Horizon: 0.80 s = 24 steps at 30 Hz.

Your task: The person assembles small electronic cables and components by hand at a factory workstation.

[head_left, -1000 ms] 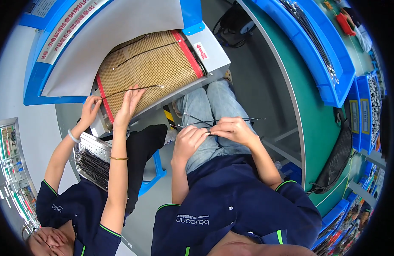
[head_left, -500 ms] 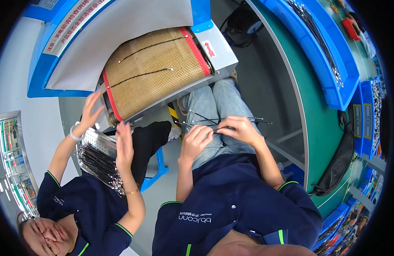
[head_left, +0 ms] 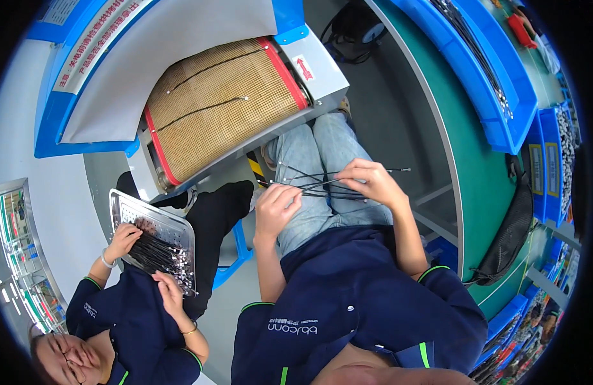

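Observation:
Above my lap, several thin black cables (head_left: 327, 194) with small end connectors lie crosswise between my two hands. My left hand (head_left: 277, 210) is closed, its thumb and fingers pinching the cables near their left ends. To its right, my right hand (head_left: 373, 182) is also closed, thumb and fingertips gripping a cable whose tip sticks out past the knuckles. Beyond my knees, two more black cables lie apart on a tan mesh conveyor belt (head_left: 213, 128) with red edges.
At left, a co-worker's hands rest on black cables in a perforated metal tray (head_left: 188, 224). A green table (head_left: 476, 212) on my right bears a long blue bin (head_left: 495, 122) of cables and a black pouch (head_left: 507, 234). A blue stool (head_left: 238, 256) stands between us.
My right hand has moved slightly up and away from my left along the cables. The co-worker's hands have dropped from beside the conveyor onto the tray of cables.

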Motion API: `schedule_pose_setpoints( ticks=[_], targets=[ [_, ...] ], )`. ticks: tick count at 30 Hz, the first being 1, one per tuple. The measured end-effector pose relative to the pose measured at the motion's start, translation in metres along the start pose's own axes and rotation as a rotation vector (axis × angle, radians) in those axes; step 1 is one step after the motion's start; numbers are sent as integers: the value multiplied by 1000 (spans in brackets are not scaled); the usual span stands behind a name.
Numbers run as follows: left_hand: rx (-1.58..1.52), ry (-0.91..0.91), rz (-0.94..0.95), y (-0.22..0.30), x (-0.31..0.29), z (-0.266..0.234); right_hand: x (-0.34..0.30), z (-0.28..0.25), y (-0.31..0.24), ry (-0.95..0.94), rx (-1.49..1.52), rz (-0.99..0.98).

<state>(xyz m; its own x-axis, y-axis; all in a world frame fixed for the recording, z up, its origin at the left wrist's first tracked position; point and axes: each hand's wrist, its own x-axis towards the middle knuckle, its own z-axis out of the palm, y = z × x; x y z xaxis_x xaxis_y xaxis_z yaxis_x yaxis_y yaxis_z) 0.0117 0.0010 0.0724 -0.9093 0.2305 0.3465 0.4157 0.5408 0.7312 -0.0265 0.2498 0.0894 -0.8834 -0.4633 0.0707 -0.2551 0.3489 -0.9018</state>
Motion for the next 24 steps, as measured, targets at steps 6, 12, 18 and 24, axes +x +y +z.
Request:
schedule_pose_setpoints(
  ticks=[6, 12, 18, 24],
  targets=[
    [100, 78, -135, -6, -11, -3, -25, -47, 32, 39, -213, 80],
    [132, 124, -197, -5, -18, 4, -48, -79, 47, 89, -257, 160],
    [137, 146, -213, 6, -23, 24, -68, -99, 55, 137, -182, 158],
    [146, 155, -186, 19, -26, 39, -85, -114, 63, 176, -191, 161]
  ],
)
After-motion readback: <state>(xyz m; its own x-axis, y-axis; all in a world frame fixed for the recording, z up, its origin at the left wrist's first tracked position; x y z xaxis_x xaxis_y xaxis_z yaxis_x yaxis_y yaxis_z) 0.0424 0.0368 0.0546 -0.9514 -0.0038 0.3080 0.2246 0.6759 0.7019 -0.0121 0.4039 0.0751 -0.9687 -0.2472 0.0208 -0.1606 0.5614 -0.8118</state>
